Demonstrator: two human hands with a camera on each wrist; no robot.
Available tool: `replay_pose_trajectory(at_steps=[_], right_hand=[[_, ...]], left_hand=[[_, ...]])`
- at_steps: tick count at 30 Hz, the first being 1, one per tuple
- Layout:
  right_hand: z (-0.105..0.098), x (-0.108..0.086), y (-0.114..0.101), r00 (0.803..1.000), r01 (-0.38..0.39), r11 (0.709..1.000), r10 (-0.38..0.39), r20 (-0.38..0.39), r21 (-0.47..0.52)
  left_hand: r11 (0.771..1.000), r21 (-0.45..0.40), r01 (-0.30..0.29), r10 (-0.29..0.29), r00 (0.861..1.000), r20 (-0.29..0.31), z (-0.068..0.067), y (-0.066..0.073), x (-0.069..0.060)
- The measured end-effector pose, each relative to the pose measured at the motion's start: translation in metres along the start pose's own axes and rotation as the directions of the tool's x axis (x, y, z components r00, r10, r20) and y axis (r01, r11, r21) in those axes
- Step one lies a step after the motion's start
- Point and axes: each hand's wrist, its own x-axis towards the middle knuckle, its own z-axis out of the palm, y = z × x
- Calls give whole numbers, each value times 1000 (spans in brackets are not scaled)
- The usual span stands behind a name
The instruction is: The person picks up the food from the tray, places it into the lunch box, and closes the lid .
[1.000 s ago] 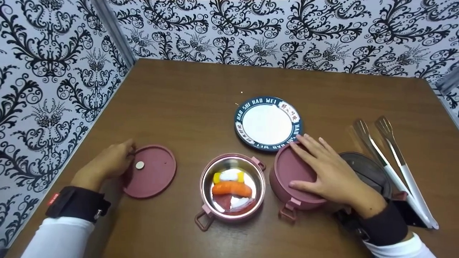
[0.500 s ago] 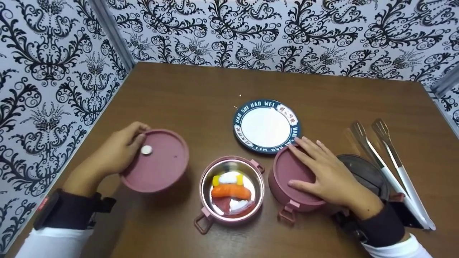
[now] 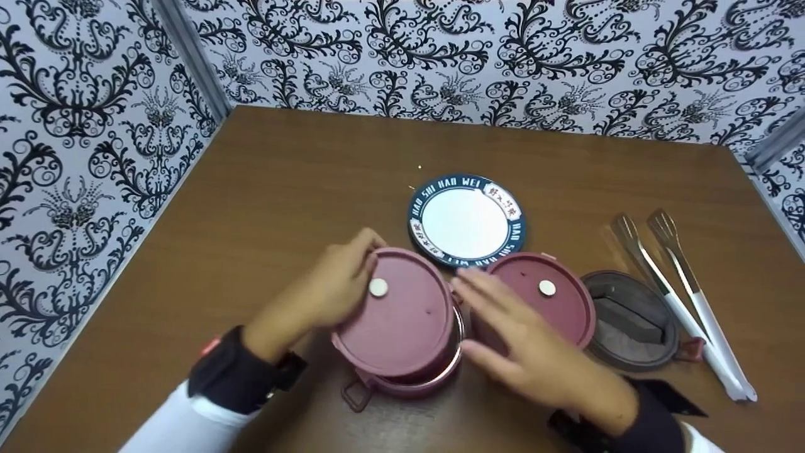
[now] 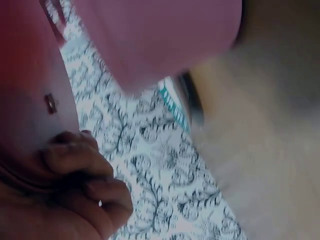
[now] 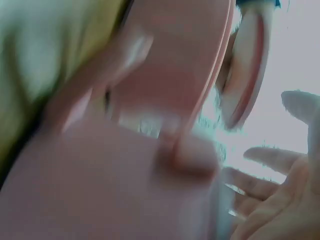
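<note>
My left hand [image 3: 339, 277] holds a pink lid [image 3: 402, 327] with a white knob by its left edge. That lid is over the left pink pot [image 3: 409, 389], leaving the shiny rim visible on the right; the pot's contents are hidden in the head view. My right hand [image 3: 522, 346] has its fingers extended between the two pots, near the left pot's right side. A second pink lid [image 3: 569, 308] with a white knob lies on the right pink pot [image 3: 485, 330], partly covered by the right hand. In the left wrist view, curled fingers [image 4: 75, 155] grip the lid's edge.
Behind the pots lies a white plate with a dark blue rim [image 3: 424, 236]. A dark round piece with a brown handle [image 3: 629, 324] rests to the right. Beyond it are white-handled metal tongs [image 3: 710, 327]. Patterned walls [image 3: 440, 63] border the wooden table [image 3: 283, 170].
My left hand has lifted the lid from the table and carried it right, over the left pot. My right hand has come off the right pot's lid and shifted left.
</note>
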Motion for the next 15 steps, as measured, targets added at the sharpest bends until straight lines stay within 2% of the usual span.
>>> replay_pose_trajectory(at_steps=[4,7,9,15], right_hand=[[12,9,-15,992,-4,999,10,127,-46],[21,12,-18,983,26,996,-9,185,-86],[25,10,-17,981,50,994,-30,194,-99],[30,7,-13,985,109,987,-91,145,-120]], left_hand=[[1000,27,15,-15,1000,3,15,3,3],[999,47,9,-8,1000,-14,23,2,3],[998,60,-4,6,1000,-28,27,1,4],[993,112,-38,47,996,-75,34,0,5]])
